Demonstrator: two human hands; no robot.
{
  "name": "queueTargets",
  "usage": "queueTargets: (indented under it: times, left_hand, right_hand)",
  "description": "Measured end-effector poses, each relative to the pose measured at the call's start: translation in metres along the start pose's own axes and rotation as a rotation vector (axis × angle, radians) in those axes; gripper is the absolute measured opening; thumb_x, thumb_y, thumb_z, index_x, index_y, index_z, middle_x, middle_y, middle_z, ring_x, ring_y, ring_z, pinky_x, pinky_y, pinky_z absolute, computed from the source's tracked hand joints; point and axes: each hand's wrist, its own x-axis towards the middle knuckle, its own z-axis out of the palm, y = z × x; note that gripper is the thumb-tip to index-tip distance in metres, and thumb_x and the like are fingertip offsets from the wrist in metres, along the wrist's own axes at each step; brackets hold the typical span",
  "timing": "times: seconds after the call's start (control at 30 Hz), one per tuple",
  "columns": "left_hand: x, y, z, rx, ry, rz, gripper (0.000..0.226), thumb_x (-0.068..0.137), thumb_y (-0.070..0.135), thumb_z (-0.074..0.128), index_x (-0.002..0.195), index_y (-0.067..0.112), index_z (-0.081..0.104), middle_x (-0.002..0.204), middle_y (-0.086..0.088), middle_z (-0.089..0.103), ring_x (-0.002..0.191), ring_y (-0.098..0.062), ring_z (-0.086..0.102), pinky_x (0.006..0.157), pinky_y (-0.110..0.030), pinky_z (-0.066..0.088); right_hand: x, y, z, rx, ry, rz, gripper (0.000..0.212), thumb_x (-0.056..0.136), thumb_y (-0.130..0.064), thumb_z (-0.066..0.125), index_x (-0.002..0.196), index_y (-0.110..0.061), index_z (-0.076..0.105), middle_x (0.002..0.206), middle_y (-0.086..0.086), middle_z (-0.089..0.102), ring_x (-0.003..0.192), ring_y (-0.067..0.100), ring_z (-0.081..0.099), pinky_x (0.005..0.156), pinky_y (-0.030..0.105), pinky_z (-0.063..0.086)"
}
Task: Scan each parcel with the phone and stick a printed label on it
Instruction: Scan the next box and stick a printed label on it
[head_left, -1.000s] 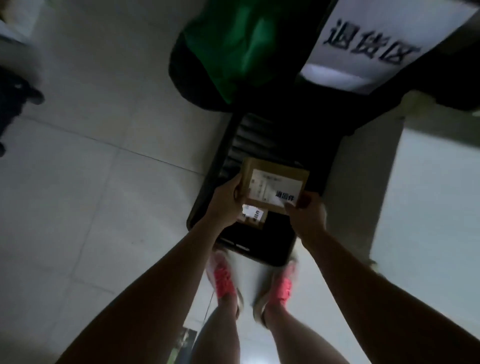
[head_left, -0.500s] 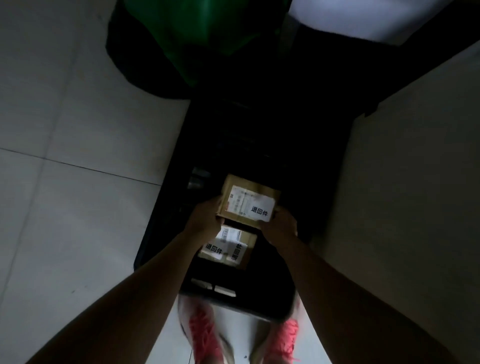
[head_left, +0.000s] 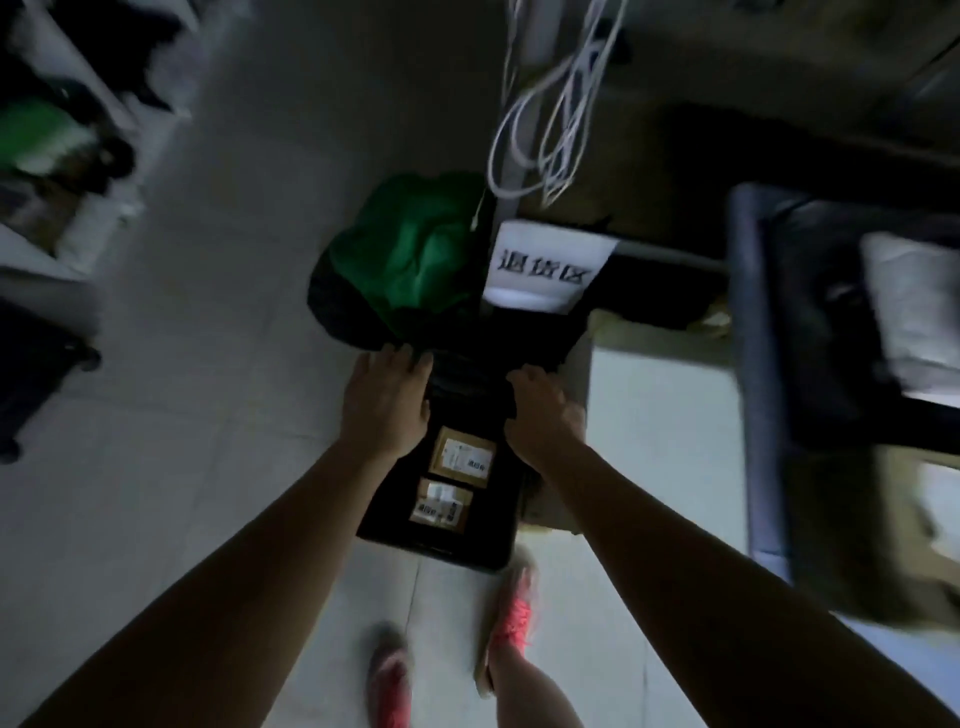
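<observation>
On the pale tiled floor (head_left: 223, 426) of a dim room, a black plastic crate (head_left: 470, 552) stands directly ahead of the person's pink shoes (head_left: 515, 621). Two small brown cardboard parcels lie flat inside it, well apart from both hands: the farther parcel (head_left: 461, 457) and the nearer parcel (head_left: 441, 505), just beside each other, each bearing a white printed label. The left hand (head_left: 387, 402) rests on the crate's left wall with its fingers spread and fairly straight, holding nothing. The right hand (head_left: 545, 413) is at the right wall with its fingers curled over the rim, gripping it. Beyond the crate, touching its far end, sits a crumpled green bag (head_left: 415, 254); beside that hangs a white sign with black characters (head_left: 545, 270) below loops of white cable (head_left: 550, 114). A dark blue frame (head_left: 753, 364) bounds the right side. Open floor extends to the left of the crate; blurred shelving (head_left: 47, 171) stands at the far left edge.
</observation>
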Motion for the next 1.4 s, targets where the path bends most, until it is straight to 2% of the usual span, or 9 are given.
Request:
queueTargets:
  times: [0.23,0.37,0.47,0.6,0.7,1.0,1.2,1.3,1.4]
  left_hand:
    - [-0.058,0.067,-0.204,0.103,0.209,0.189,0.058,0.087,0.038,0.061,0.14,0.019,0.047,0.132,-0.01,0.053,0.124,-0.031,0.048,0.101,-0.045,0.041]
    - [-0.107,0.128,-0.272,0.099,0.268,0.298,0.052,0.089,0.035,0.06,0.137,0.019,0.049,0.136,-0.009,0.052,0.127,-0.032,0.046,0.1,-0.043,0.039]
    - [-0.145,0.176,-0.297,0.145,0.318,0.377,0.044,0.089,0.035,0.056,0.13,0.022,0.054,0.125,-0.006,0.058,0.122,-0.03,0.05,0.102,-0.042,0.038]
    - [-0.179,0.249,-0.307,0.15,0.293,0.473,0.043,0.094,0.035,0.055,0.135,0.024,0.05,0.13,-0.004,0.057,0.127,-0.028,0.048,0.11,-0.044,0.035]
    - [-0.2,0.311,-0.306,0.194,0.275,0.508,0.042,0.096,0.031,0.051,0.137,0.023,0.048,0.134,-0.006,0.054,0.128,-0.027,0.048,0.107,-0.04,0.037]
    - [-0.229,0.482,-0.287,0.142,0.187,0.388,0.048,0.086,0.034,0.06,0.132,0.024,0.052,0.132,-0.003,0.057,0.125,-0.027,0.051,0.1,-0.04,0.041]
    - [-0.199,0.558,-0.27,0.078,0.171,0.384,0.037,0.088,0.038,0.051,0.121,0.022,0.056,0.128,0.001,0.06,0.119,-0.027,0.056,0.097,-0.039,0.046]
    - [-0.165,0.594,-0.267,-0.05,0.175,0.345,0.047,0.087,0.044,0.057,0.129,0.023,0.055,0.131,0.0,0.06,0.121,-0.026,0.057,0.096,-0.038,0.046]
    - [-0.113,0.627,-0.262,-0.131,0.19,0.323,0.041,0.092,0.046,0.054,0.125,0.022,0.058,0.124,-0.002,0.063,0.114,-0.026,0.06,0.09,-0.036,0.049]
  right_hand:
    - [-0.174,0.027,-0.161,-0.081,0.284,0.138,0.049,0.086,-0.023,0.067,0.132,-0.024,0.053,0.137,0.001,0.052,0.128,0.027,0.052,0.099,0.037,0.044]
    - [-0.268,0.061,-0.209,-0.043,0.346,0.28,0.045,0.087,-0.022,0.065,0.13,-0.024,0.052,0.134,0.002,0.054,0.129,0.025,0.05,0.102,0.038,0.041]
    - [-0.328,0.095,-0.227,0.013,0.392,0.351,0.043,0.088,-0.027,0.066,0.129,-0.024,0.054,0.132,0.003,0.054,0.127,0.026,0.052,0.101,0.037,0.043]
    - [-0.395,0.153,-0.232,0.043,0.426,0.425,0.053,0.086,-0.031,0.069,0.136,-0.027,0.051,0.138,0.001,0.056,0.128,0.025,0.054,0.098,0.037,0.046]
    - [-0.438,0.207,-0.227,0.06,0.431,0.471,0.054,0.087,-0.032,0.069,0.137,-0.032,0.05,0.139,0.0,0.057,0.128,0.025,0.054,0.099,0.037,0.046]
    - [-0.525,0.378,-0.216,0.184,0.368,0.491,0.058,0.088,-0.03,0.065,0.144,-0.03,0.048,0.144,0.002,0.053,0.134,0.026,0.047,0.103,0.038,0.042]
    - [-0.514,0.465,-0.219,0.322,0.377,0.492,0.061,0.087,-0.034,0.069,0.144,-0.027,0.047,0.143,0.005,0.053,0.133,0.027,0.049,0.1,0.038,0.045]
    - [-0.486,0.507,-0.226,0.413,0.411,0.499,0.06,0.087,-0.032,0.07,0.143,-0.025,0.05,0.142,0.003,0.056,0.131,0.026,0.05,0.096,0.035,0.046]
    - [-0.448,0.55,-0.239,0.49,0.422,0.491,0.058,0.086,-0.029,0.072,0.141,-0.022,0.053,0.138,0.004,0.06,0.128,0.024,0.054,0.094,0.031,0.046]
